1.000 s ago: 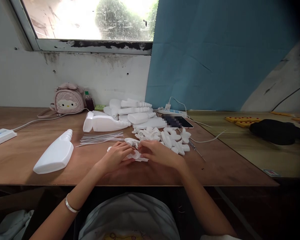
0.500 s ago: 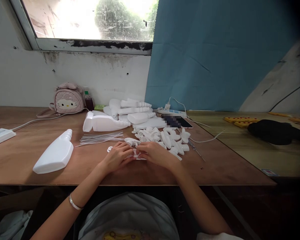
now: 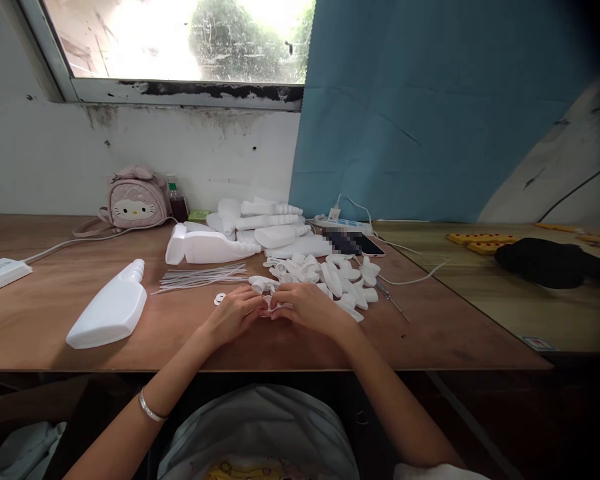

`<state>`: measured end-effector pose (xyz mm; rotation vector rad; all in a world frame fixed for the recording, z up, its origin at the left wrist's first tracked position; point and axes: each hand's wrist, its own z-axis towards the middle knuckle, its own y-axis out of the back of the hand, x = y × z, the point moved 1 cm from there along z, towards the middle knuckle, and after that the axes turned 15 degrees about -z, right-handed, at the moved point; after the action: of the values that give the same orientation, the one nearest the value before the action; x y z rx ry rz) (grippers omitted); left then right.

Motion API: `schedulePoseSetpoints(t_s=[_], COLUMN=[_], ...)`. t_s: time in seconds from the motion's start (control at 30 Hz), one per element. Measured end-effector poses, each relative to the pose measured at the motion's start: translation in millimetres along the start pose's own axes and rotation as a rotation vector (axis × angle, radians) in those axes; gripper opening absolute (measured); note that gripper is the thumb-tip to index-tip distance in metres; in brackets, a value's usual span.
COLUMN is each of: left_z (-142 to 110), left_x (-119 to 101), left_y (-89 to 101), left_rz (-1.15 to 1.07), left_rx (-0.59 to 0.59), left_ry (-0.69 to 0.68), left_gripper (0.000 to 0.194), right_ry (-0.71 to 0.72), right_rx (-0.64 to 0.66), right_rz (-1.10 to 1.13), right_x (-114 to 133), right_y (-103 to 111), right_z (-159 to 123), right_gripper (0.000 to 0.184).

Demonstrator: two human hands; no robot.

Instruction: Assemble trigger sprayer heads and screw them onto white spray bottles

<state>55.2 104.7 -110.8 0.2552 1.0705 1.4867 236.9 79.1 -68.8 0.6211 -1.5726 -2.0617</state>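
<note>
Left hand (image 3: 237, 312) and right hand (image 3: 305, 308) are pinching a small white part (image 3: 267, 303) on the near side of the heap of white pieces (image 3: 299, 269).
Each grip is keeping its fingers nearly together on the part, which is sitting between both sets of fingertips, partly hidden; thin tubes (image 3: 203, 276) are lying left of the heap, a white bottle (image 3: 110, 308) farther left.

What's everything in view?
spray bottle: 1, white, left
bottles: many, white, back
tubes: many, white, centre
held part: 1, white, between hands
sprayer heads: many, white, centre
screwdriver: 1, grey, right
tablet: 1, black, back
backpack: 1, pink, back
drink bottle: 1, dark, back
power strips: 2, white, left, back
dotted strips: several, yellow, right
tabletop: 1, brown, front
window: 1, grey-framed, top
sheet: 1, blue, right
left hand, right hand: 2, bare, centre
</note>
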Motion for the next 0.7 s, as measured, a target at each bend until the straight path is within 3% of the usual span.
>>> schedulePoseSetpoints(t_s=[0.2, 0.43, 0.7], left_z=[2.5, -1.2, 1.2], left_x=[-4.1, -0.6, -3.7], left_y=[3.1, 0.4, 0.7], left_rz=[-0.003, 0.19, 0.183], left_rx=[0.017, -0.039, -0.062], left_ry=[0.034, -0.017, 0.001], left_gripper=[0.02, 0.02, 0.027], right_ry=[-0.007, -0.039, -0.125], right_rx=[-0.009, -0.015, 0.029], right_rz=[-0.044, 0.101, 0.079], right_x=[1.6, 2.4, 7.9], right_y=[-3.0, -5.1, -2.3], right_z=[2.5, 5.5, 4.2], right_gripper=[0.011, 0.009, 0.024])
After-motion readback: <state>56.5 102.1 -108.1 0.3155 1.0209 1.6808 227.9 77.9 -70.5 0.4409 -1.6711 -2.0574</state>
